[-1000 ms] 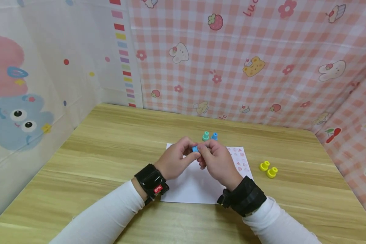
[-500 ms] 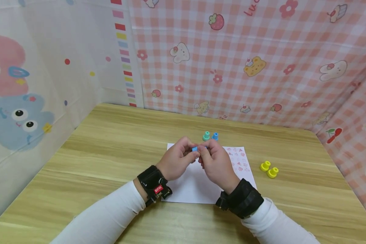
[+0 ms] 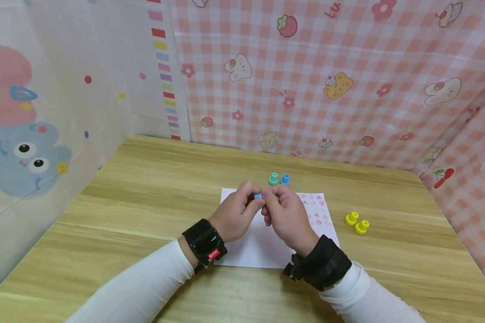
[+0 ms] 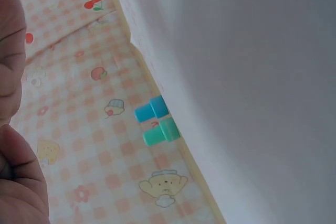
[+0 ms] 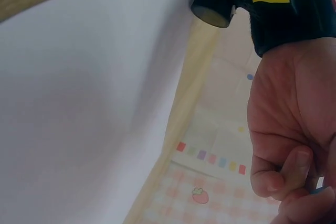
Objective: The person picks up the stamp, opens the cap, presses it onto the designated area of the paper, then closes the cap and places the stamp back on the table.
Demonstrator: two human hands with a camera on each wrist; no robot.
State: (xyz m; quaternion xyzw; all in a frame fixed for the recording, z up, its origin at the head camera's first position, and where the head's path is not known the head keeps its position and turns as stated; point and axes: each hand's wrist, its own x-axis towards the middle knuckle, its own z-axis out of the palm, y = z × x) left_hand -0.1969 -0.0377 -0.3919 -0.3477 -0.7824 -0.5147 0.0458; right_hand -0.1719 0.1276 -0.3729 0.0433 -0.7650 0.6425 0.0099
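In the head view my left hand (image 3: 234,215) and right hand (image 3: 288,217) meet over the white paper (image 3: 254,251). Between their thumbs and fingertips both pinch a small light blue stamp (image 3: 258,196), most of it hidden by the fingers. Rows of small pink prints (image 3: 317,210) cover the paper's upper right part. Just past the far edge of the sheet stand a teal stamp (image 3: 273,179) and a blue stamp (image 3: 284,179). The right wrist view catches a sliver of blue (image 5: 319,189) between the fingers.
Two yellow stamps (image 3: 356,223) stand on the wooden table (image 3: 145,193) right of the paper. A pink checked cloth (image 3: 307,58) hangs behind the table, and a white printed cloth (image 3: 105,54) hangs at the left. Each wrist wears a black strap (image 3: 205,244).
Both hands stay together over the paper with the light blue stamp. A bit of blue seen right of the right thumb half a second ago is now hidden. The view has shifted slightly.
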